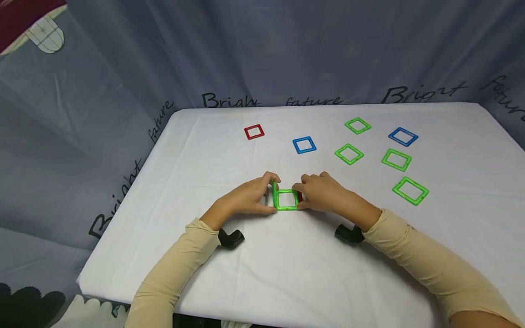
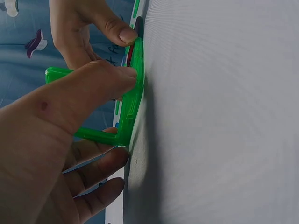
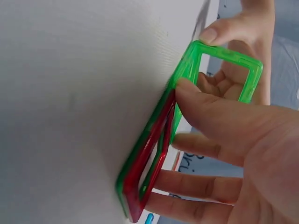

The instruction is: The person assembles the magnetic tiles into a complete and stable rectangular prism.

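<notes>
Near the middle of the white table, my left hand (image 1: pixel 256 193) pinches an upright green square magnetic tile (image 2: pixel 98 136) between thumb and fingers. It stands along the left edge of a flat green tile (image 1: pixel 287 208). My right hand (image 1: pixel 324 191) grips a red square tile (image 3: pixel 140 163) at that flat tile's right side, thumb on the near side and fingers behind. The red tile is tilted, and a green edge shows along it in the right wrist view. In the head view the right fingers cover most of the red tile.
Beyond the hands lie a red tile (image 1: pixel 254 135) and a blue tile (image 1: pixel 304 151). Further right are several green tiles (image 1: pixel 410 200) and another blue tile (image 1: pixel 403 142). A grey curtain (image 1: pixel 287 54) hangs behind the table (image 1: pixel 213 150).
</notes>
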Demonstrator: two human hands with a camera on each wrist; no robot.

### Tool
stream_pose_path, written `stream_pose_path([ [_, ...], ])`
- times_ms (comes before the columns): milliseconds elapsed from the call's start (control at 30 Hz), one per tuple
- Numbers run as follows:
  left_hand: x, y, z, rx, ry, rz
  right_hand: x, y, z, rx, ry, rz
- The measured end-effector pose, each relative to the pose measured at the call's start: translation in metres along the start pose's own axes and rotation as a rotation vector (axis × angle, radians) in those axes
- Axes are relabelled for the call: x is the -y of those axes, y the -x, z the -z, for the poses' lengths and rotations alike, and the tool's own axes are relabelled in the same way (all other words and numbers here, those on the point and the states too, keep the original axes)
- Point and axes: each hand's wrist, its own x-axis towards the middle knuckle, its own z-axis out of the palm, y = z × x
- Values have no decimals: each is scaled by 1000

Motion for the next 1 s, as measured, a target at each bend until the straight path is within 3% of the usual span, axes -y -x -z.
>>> stream_pose_path([
  [400, 3, 0, -1, -21, 30, -12, 4, -7, 7, 23, 65, 17],
  [567, 0, 1, -3, -10, 24, 5, -3, -17, 16, 102, 16, 45],
  [733, 0, 1, -3, -16, 25, -5, -20, -55, 38, 190, -121, -1],
  [1000, 2, -1, -2, -17, 30, -20, -41, -142, 56, 159, -191, -45],
])
